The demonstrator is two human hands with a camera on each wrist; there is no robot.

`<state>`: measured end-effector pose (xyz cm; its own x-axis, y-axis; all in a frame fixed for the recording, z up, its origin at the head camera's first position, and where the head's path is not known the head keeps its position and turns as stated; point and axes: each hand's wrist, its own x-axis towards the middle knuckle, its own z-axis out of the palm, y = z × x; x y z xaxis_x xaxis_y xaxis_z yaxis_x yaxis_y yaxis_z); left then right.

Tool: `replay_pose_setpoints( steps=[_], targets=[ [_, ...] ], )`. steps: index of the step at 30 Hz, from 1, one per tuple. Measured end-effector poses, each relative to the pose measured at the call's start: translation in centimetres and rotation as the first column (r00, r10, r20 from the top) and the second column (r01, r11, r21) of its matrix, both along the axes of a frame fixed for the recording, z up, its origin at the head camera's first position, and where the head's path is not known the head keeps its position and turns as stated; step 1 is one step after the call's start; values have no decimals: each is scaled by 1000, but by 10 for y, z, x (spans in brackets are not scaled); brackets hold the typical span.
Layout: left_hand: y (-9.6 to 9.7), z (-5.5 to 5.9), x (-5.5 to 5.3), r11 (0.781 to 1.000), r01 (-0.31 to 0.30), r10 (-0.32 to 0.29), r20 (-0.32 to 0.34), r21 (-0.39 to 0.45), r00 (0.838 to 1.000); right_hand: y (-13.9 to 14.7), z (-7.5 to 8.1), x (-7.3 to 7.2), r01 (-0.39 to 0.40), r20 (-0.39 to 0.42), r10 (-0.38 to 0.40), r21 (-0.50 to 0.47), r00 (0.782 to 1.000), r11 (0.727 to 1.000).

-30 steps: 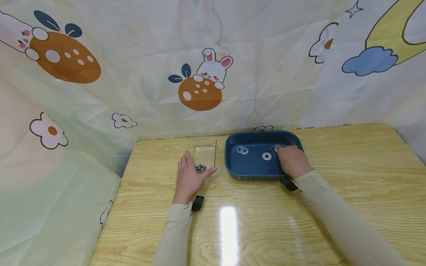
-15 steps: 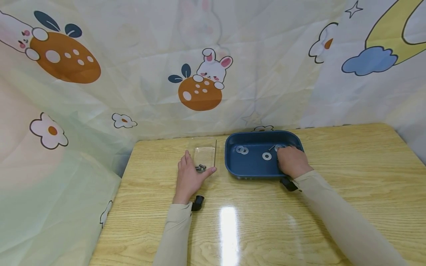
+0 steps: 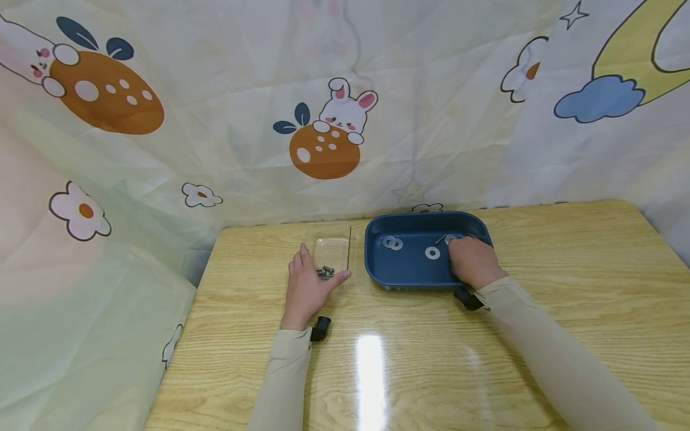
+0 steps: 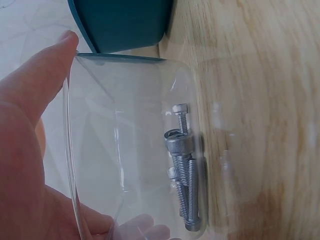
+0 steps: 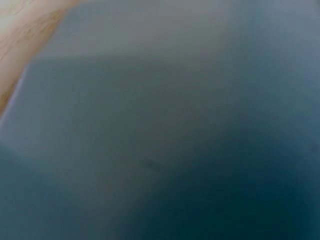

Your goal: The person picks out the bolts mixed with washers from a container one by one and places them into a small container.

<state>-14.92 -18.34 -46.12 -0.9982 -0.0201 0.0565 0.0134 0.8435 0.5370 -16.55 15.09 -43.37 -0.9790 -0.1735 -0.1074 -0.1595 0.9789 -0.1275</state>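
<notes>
My left hand (image 3: 306,290) holds a clear plastic box (image 3: 348,248) by its near end, thumb on the right side and fingers along the left. Several metal socket-head screws (image 4: 185,160) lie together on the box's floor, as the left wrist view shows. Inside the right end of a dark blue tray (image 3: 409,276) is my right hand (image 3: 474,262), its fingertips hidden from the head view. I cannot tell what it holds. Beside it lie a thin screw (image 3: 440,239) and a flat washer (image 3: 427,253). The right wrist view shows only blurred blue tray surface.
Two overlapping washers (image 3: 397,245) lie at the tray's left side, and another is partly hidden by the right hand. The tray stands just right of the box on a wooden table (image 3: 431,359). A printed curtain (image 3: 242,149) hangs behind the table's far edge.
</notes>
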Motion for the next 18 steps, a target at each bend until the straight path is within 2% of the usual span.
replay_pose_setpoints(
  steps=[10,18],
  targets=[
    [0,1,0,1000,3,-3,0,-2,1000,-1,5,4,-45,-100,39,-51,994,998],
    [0,1,1,1000,-1,1,8,4,1000,-9,3,4,-39,-148,24,-98,989,994]
  ],
)
